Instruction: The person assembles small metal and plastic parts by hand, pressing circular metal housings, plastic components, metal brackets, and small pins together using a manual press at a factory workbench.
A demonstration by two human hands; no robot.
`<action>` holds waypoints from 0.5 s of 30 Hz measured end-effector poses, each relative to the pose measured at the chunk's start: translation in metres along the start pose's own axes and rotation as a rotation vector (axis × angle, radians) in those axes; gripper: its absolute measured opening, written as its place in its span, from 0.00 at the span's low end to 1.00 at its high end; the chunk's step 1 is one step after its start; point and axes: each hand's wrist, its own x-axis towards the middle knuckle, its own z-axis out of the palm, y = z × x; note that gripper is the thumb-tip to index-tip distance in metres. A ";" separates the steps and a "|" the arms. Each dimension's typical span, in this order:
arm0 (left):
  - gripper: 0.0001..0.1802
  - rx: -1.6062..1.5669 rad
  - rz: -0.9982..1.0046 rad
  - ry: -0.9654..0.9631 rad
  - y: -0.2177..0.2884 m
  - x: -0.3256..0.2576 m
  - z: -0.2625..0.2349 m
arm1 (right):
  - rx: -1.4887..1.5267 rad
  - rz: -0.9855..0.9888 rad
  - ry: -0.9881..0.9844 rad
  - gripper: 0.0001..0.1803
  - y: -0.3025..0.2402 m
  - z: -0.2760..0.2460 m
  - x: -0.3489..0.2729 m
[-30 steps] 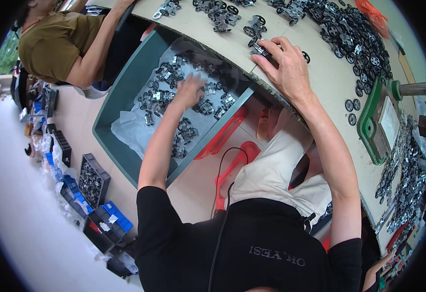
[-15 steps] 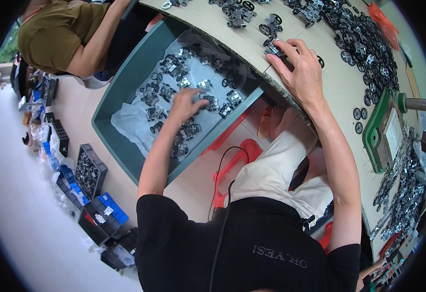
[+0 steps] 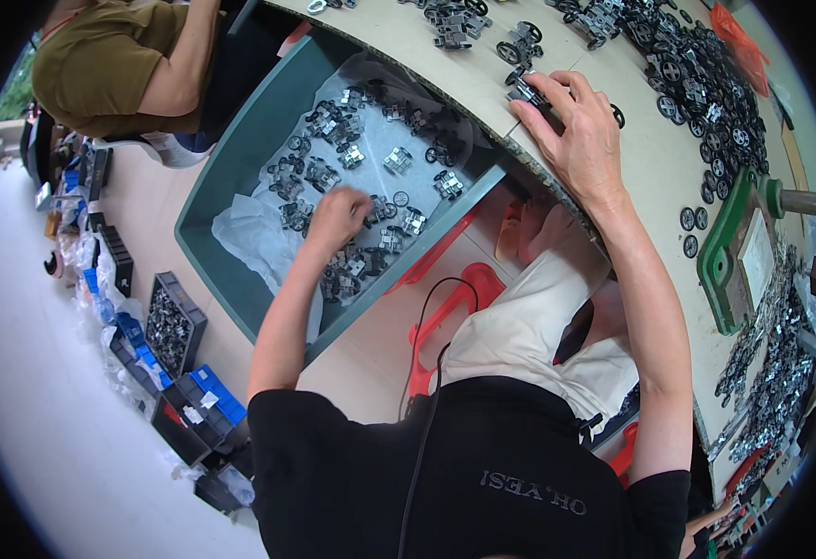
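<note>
My left hand (image 3: 338, 218) is inside the green bin (image 3: 245, 142), low over a pile of small metal assemblies with black wheels. Its fingers are curled in and slightly blurred, beside a wheeled assembly (image 3: 381, 207); what they hold, if anything, is hidden. At the table's edge my right hand (image 3: 579, 135) rests with thumb and fingers closed around another small wheeled metal assembly (image 3: 525, 91). One black wheel (image 3: 618, 116) shows just past its knuckles. Translucent sheeting (image 3: 257, 233) lines the bin beneath the loose assemblies.
A large heap of black wheels (image 3: 706, 112) spreads over the table's right side, by a green metal fixture (image 3: 717, 265) and piled metal parts (image 3: 776, 373). More assemblies (image 3: 520, 42) sit beyond my right hand. A co-worker (image 3: 133, 70) is at the far left; crates (image 3: 175, 326) stand on the floor.
My left hand has drawn back left and nearer to me, its fingers curling in. Several wheeled assemblies it had partly covered now show. My right hand has stayed almost still.
</note>
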 end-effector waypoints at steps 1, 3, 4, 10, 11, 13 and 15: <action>0.13 0.076 0.232 0.266 0.002 0.013 0.008 | 0.000 -0.002 -0.001 0.16 -0.001 0.001 0.000; 0.16 0.148 0.465 0.534 0.010 0.026 0.020 | 0.005 -0.006 0.010 0.16 -0.001 0.002 0.000; 0.19 0.218 0.427 0.404 0.017 0.029 0.023 | 0.002 -0.008 0.009 0.16 0.000 0.002 0.000; 0.20 0.278 0.349 0.225 0.003 0.029 0.026 | 0.000 0.015 -0.006 0.17 0.001 -0.001 -0.001; 0.19 0.256 0.341 0.202 0.001 0.029 0.025 | -0.006 0.006 0.001 0.17 0.002 -0.001 0.000; 0.17 0.266 0.348 0.216 -0.009 0.032 0.034 | -0.006 -0.006 0.009 0.17 0.001 0.000 0.000; 0.16 0.277 0.358 0.231 -0.017 0.035 0.037 | -0.008 -0.003 0.000 0.17 0.000 0.000 0.000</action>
